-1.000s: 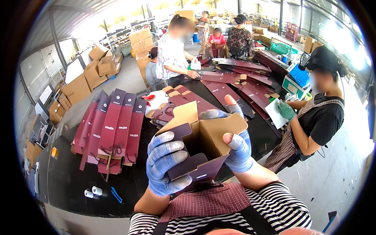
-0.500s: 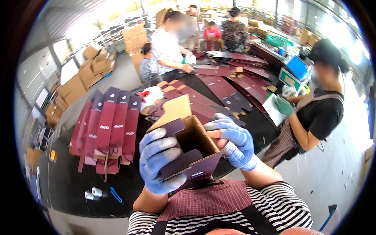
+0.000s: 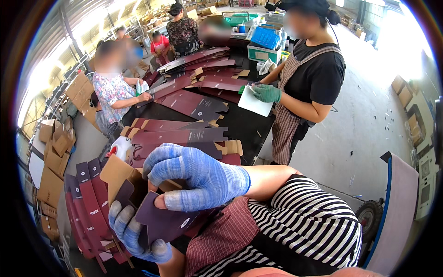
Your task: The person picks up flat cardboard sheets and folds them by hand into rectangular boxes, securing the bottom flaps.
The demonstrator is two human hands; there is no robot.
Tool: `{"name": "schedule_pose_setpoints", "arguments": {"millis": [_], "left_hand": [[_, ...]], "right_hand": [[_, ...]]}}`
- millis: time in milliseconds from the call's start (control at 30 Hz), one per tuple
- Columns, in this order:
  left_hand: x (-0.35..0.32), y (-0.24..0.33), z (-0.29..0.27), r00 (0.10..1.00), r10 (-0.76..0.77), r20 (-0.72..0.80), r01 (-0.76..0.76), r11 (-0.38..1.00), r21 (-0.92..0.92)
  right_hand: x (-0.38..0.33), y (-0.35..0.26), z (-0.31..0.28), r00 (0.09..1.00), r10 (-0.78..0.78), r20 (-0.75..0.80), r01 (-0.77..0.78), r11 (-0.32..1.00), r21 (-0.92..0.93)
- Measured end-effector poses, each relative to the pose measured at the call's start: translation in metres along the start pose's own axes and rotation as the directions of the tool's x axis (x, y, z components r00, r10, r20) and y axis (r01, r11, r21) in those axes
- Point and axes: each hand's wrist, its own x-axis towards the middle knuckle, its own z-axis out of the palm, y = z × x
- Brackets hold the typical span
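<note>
A dark purple and maroon cardboard box [image 3: 173,223] with a brown inside is tilted in front of my chest, its top flaps standing up. My left hand [image 3: 131,231], in a blue knitted glove with pale fingertips, wraps round the box's left side from below. Across the opening reaches my right hand [image 3: 196,177] in a matching glove with bare thumb and finger tips. Its thumb presses the outside of the near flap while its fingers curl over into the opening, hiding part of the inside. A brown flap [image 3: 117,177] rises beyond my left fingers.
Flat maroon cartons [image 3: 180,136] cover the black table ahead. At the left lies a pile of long maroon boxes [image 3: 90,210]. A co-worker's green-gloved hand [image 3: 267,93] holds a white sheet [image 3: 249,104]; another co-worker [image 3: 113,94] stands across the table. A cart [image 3: 392,212] is at right.
My view has swung to the right. My right hand has moved from the box's right edge across its opening, onto the near flap. The left hand keeps its hold on the box.
</note>
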Motion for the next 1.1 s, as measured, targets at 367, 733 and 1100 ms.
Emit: {"name": "schedule_pose_setpoints", "arguments": {"millis": [367,733,1100], "left_hand": [[0.001,-0.004,-0.005,0.992,0.119,0.04,-0.118,0.992,-0.042],[0.005,-0.006,-0.004,0.987,0.156,0.035,-0.155,0.988,-0.015],[0.033,0.03,-0.015,0.948,0.189,0.255,-0.199,0.98,0.016]], "right_hand": [[0.008,-0.018,0.016,0.975,0.158,-0.154,-0.151,0.987,0.052],[0.006,0.006,0.009,0.967,-0.253,-0.01,0.249,0.956,-0.155],[0.006,-0.005,-0.003,0.968,-0.207,0.145,0.24,0.932,-0.272]]}}
